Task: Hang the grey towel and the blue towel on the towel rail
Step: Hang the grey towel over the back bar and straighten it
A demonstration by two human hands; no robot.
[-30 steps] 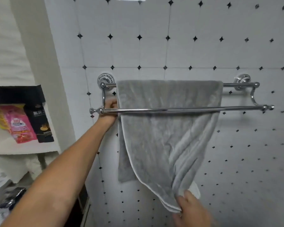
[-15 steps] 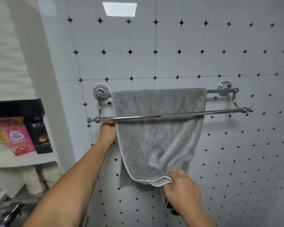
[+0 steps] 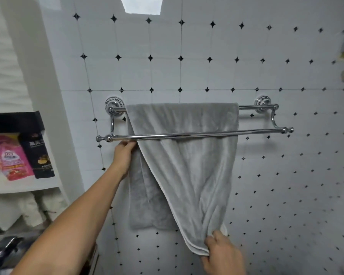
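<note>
white tiled wall (image 3: 207, 56) with black diamonds, shelf (image 3: 22, 187) left.

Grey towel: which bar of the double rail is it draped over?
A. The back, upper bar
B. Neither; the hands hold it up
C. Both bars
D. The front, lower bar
A: the grey towel folds over the back bar, and the front bar crosses bare in front of it.

Both hands are bare, left hand (image 3: 123, 155) and right hand (image 3: 222, 255), forearms unsleeved, no rings or watch visible.
</note>
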